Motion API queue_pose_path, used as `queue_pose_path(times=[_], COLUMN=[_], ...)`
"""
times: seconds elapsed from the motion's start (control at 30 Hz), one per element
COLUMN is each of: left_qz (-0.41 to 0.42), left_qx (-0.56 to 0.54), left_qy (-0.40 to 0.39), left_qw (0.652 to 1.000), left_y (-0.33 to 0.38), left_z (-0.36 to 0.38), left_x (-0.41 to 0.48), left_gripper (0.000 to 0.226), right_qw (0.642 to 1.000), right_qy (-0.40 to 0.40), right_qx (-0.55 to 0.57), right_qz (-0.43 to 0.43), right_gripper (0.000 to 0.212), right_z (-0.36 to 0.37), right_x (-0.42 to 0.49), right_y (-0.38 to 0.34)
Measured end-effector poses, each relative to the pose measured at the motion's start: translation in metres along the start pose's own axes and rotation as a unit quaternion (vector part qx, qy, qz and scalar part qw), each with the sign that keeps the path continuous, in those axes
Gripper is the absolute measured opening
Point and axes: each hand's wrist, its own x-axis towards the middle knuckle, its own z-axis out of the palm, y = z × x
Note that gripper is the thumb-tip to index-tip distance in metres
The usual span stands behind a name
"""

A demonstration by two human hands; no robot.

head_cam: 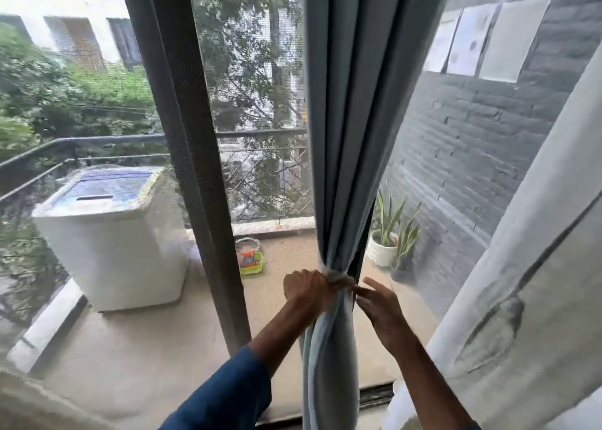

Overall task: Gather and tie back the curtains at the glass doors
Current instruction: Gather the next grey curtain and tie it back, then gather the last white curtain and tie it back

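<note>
A blue-grey curtain (355, 110) hangs in front of the glass doors, bunched into a narrow waist where a pale tie-back band (335, 279) circles it. My left hand (308, 289) grips the band and the gathered cloth at that waist from the left side. Just right of the waist, my right hand (379, 305) has its fingers stretched out, the tips at the edge of the band. Below the band the curtain falls in a loose roll. A white sheer curtain (521, 266) hangs at the right.
A dark door frame post (195, 169) stands left of the curtain. Beyond the glass, on the balcony, are a white washing machine (110, 234), a green basket (250, 260), potted plants (391, 237) and a railing (254, 132). A grey brick wall (488, 136) runs along the right.
</note>
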Motion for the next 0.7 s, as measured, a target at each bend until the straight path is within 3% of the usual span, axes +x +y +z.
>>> queue_pose_path(times=[0.03, 0.1, 0.17, 0.23, 0.33, 0.4, 0.47, 0.57, 0.7], left_qz=[0.026, 0.013, -0.038, -0.025, 0.073, 0.146, 0.212, 0.295, 0.364], left_qx=[-0.031, -0.170, -0.349, -0.385, -0.351, -0.314, -0.325, -0.386, -0.413], left_qy=[-0.028, -0.114, -0.170, -0.154, -0.061, 0.035, 0.091, 0.154, 0.292], left_qw=[0.999, 0.979, 0.921, 0.910, 0.932, 0.937, 0.917, 0.861, 0.782], left_y=[0.004, 0.016, 0.043, 0.075, 0.114, 0.139, 0.165, 0.205, 0.258], left_z=[0.000, 0.002, -0.006, -0.025, -0.071, -0.113, -0.158, -0.223, -0.302], left_x=[-0.003, -0.008, -0.010, -0.002, 0.009, 0.014, 0.016, 0.017, 0.001], left_gripper=[0.056, 0.057, 0.068, 0.070, 0.061, 0.063, 0.048, 0.025, 0.028], right_qw=[1.000, 0.999, 0.998, 0.992, 0.966, 0.927, 0.885, 0.806, 0.686], right_qy=[-0.002, -0.004, 0.000, 0.015, 0.055, 0.086, 0.106, 0.173, 0.257], right_qx=[-0.012, -0.028, -0.055, -0.098, -0.180, -0.244, -0.292, -0.339, -0.377], right_qz=[-0.006, -0.018, -0.043, -0.082, -0.179, -0.270, -0.347, -0.454, -0.567], right_gripper=[0.104, 0.109, 0.099, 0.078, 0.054, 0.049, 0.040, 0.026, 0.023], right_z=[-0.002, -0.004, -0.009, -0.017, -0.027, -0.033, -0.035, -0.031, -0.031], right_x=[-0.004, -0.008, -0.011, -0.013, -0.021, -0.034, -0.055, -0.101, -0.151], right_y=[-0.006, -0.022, -0.045, -0.080, -0.151, -0.206, -0.259, -0.335, -0.421])
